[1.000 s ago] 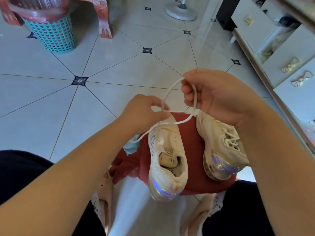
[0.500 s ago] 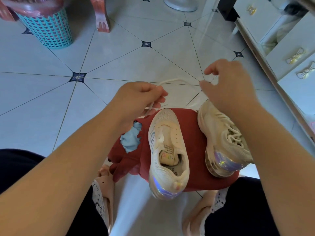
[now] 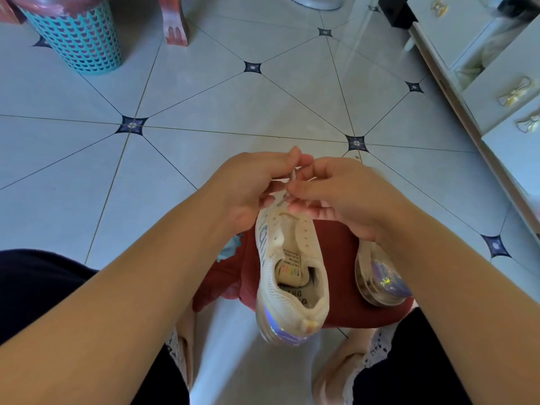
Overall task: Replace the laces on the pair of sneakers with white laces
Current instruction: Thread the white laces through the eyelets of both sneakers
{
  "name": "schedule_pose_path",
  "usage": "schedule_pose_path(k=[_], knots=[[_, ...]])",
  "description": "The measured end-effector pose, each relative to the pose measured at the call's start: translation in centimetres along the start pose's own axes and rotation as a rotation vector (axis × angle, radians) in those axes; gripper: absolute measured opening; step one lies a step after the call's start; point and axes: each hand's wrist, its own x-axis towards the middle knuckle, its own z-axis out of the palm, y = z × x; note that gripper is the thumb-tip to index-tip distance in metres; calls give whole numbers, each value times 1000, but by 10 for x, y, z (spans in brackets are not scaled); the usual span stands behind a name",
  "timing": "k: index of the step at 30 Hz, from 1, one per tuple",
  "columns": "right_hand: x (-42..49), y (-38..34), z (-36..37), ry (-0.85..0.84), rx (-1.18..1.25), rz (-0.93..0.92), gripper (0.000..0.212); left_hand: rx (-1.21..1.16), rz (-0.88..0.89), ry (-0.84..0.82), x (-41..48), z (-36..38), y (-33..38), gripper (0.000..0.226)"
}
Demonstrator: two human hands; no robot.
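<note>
Near the middle of the frame, white lace [image 3: 293, 174]: a short stretch shows between the two hands, just above the toe end of the nearer sneaker; the hands hide the rest of it.
Left hand [image 3: 248, 190]: its grip is closed, the thumb and forefinger pinching the lace and the other fingers curled underneath.
Right hand [image 3: 346, 197]: its grip is also closed, the curled fingertips pinching the same lace, right against the left hand's fingers.
Unlaced sneaker [image 3: 292, 273]: cream, its heel toward the lower edge, the eyelet rows bare and the tongue label visible; its toe sits under the hands.
Second sneaker [image 3: 380, 283]: just to the right, mostly hidden by the right forearm; only the shiny heel shows.
Red seat [image 3: 339, 258]: it carries both sneakers, with a light blue patch [image 3: 230, 247] at its left edge.
Slippers [image 3: 339, 372]: pinkish, on the person's feet below the seat, beside dark trouser legs.
Tiled floor [image 3: 204, 112]: pale tiles with dark star-shaped insets.
Teal basket [image 3: 79, 39]: at the upper left.
White drawers [image 3: 502, 83]: at the upper right, with bow-shaped handles.
</note>
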Motion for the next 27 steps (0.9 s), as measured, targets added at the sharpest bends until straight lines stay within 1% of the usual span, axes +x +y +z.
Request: schedule_pose_path(k=[2,5,7,9,11,13,15,17,21,24,27], knots=[[0,4,-6,95,4,18,14,124,13,68,1,-3,-3,15],[1,14,-15,232,-25,0,33,399,21,157,1,-7,-14,26],[1,23,-18,247,-77,-22,41,517,-51,153,-3,-5,-23,38],[1,31,-19,215,-144,-15,37,607,-114,126,-6,-4,-31,39],[1,36,-19,185,-177,-9,26,591,-132,114,-6,-4,-32,26],[1,41,-18,145,-201,-15,25,477,-153,117,-6,-8,-32,8],[-2,43,-15,99,-264,-56,24,360,-167,135,-8,-12,-33,9],[-3,43,-10,103,-388,-133,18,319,-145,171,-9,-14,-36,13],[1,41,0,175,-605,-250,11,307,-77,223,-12,-13,-38,21],[7,43,5,197,-676,-323,9,346,-25,298,-11,-12,-46,23],[13,50,11,284,-749,-355,8,394,17,360,-9,-12,-52,18]])
